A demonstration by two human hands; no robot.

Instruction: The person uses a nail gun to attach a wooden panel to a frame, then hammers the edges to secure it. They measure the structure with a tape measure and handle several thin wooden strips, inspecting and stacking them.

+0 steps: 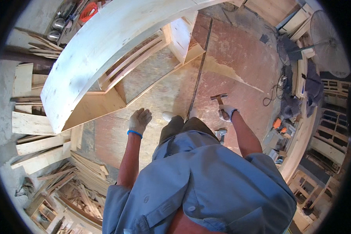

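Note:
My right hand, in a white work glove, is closed round the handle of a hammer, whose metal head points away from me above the floor. My left hand, gloved too, holds nothing; its fingers are slightly bent and apart. It hangs close to the near edge of a large wooden frame, without visible contact. A wide, curved pale panel forms the frame's far left side, and wooden slats cross its inside. On the floor by my right leg lies a tool, partly hidden by my body.
Stacked boards and scrap strips lie at left. A standing fan is at far right, near a black cable and a low bench with orange-and-grey tools. A dark seam runs along the reddish floor.

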